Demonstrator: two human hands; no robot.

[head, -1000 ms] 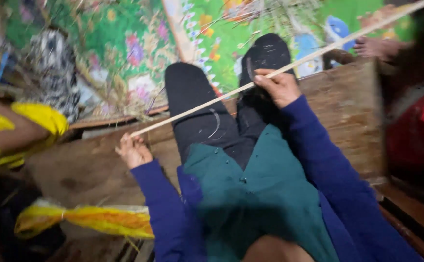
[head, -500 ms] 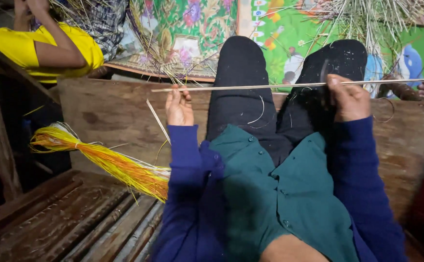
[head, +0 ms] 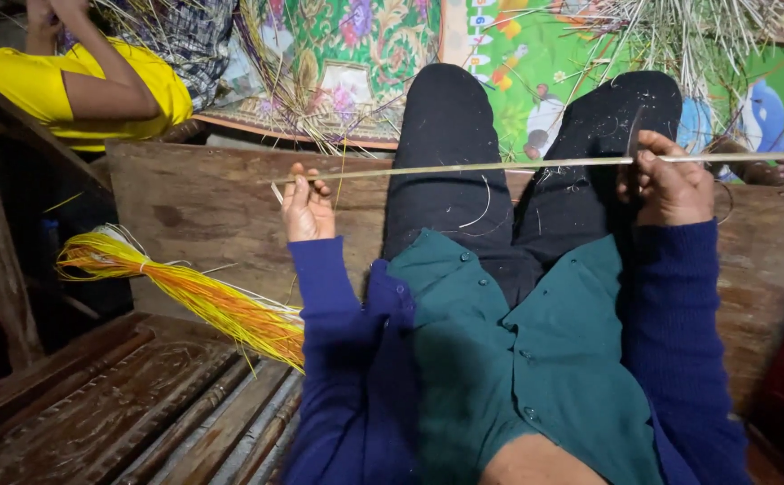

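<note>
The long pale cane strip [head: 518, 164] runs level across the picture, stretched over both black-trousered knees [head: 450, 135]. The left hand [head: 307, 208] has its grip closed on the near end of the strip, fingers curled and the tip poking out past them. The right hand [head: 670, 180] is closed too, pinching the strip farther along, with what looks like a small dark blade [head: 634, 135] standing up from the fingers against it. I can't make out the blade clearly. Past the right hand the strip carries on to the picture's edge.

How far along? As a judgement only: the stretch between the hands looks smooth and even, so that part seems worked, and the length beyond the right hand looks yet to be dealt with. A big heap of pale raw stalks [head: 697, 36] lies beyond the knees, so plenty of material remains. A tied bundle of yellow and orange fibres [head: 194, 292] lies at the left, resting on the edge of a carved dark wooden seat [head: 96, 413], perhaps finished stock.

The legs rest over a worn wooden board [head: 203, 216] set upright. Beyond it, a bright green flowered cloth [head: 338, 54] covers the floor, strewn with stalks. At the upper left another person in a yellow shirt [head: 42, 81] sits with an arm raised. The light is dim and indoor.
</note>
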